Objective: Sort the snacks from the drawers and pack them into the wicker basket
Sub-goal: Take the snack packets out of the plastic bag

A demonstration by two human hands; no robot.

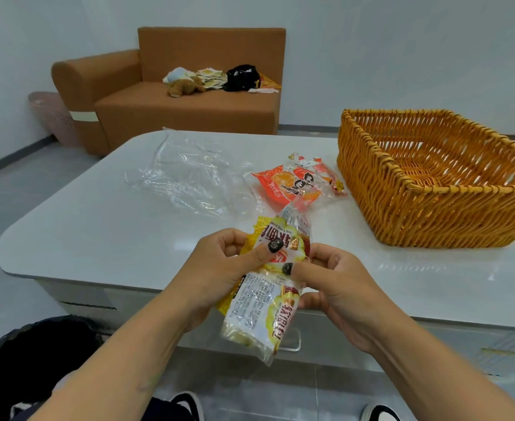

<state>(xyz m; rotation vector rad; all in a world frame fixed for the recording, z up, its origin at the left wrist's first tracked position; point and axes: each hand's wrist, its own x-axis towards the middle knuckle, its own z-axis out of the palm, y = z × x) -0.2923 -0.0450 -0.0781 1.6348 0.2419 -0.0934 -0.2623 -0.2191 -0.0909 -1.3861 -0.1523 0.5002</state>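
Nearest the camera, two bare forearms reach forward over the near edge of the tabletop (pixel 104 235), and between them hangs a stack of yellow-and-white snack packets (pixel 265 302). The left hand (pixel 223 268) pinches the upper part of the stack, thumb laid across the printed front and fingers curled behind. The right hand (pixel 329 284) grips it from the other side, thumb pressed on the middle of the wrapper, fingers wrapped round the back. Both hands are therefore clamped on the same bundle, thumbs nearly touching.

The bundle's long axis runs roughly away from the person, its far end tilted up toward the tabletop and its near end drooping below the table edge. It is held in the air, touching nothing else.

The wicker basket (pixel 432 208) stands on the tabletop ahead and to the right, open side up and seemingly holding nothing. It lies on the right hand's side, so that hand is the nearer one for a drop-in; the likely move is a carry forward and rightward over the near rim. Between hands and basket lies an orange snack packet (pixel 286 183) flat on the tabletop, just beside the basket's left wall. A crumpled clear plastic bag (pixel 186 174) lies further left, well apart from the basket.
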